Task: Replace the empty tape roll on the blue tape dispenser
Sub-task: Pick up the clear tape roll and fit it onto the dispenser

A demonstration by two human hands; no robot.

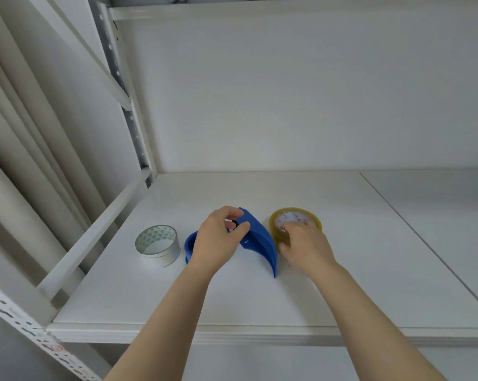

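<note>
The blue tape dispenser (261, 242) stands on the white shelf (260, 298), near the middle. My left hand (218, 240) grips it from the left, thumb and fingers closed around its upper part by a small black piece; the hand hides the dispenser's centre. Right of the dispenser lies a yellowish roll of clear tape (292, 218), flat on the shelf. My right hand (303, 243) rests on the near side of that roll, its fingers curled over the rim. Whether the roll is lifted I cannot tell.
A silver-white roll with a green triangle pattern inside (157, 244) stands left of the dispenser. A white rail (95, 237) borders the shelf's left side, the back wall (287, 105) closes it behind, and a seam (424, 243) runs across the board at the right.
</note>
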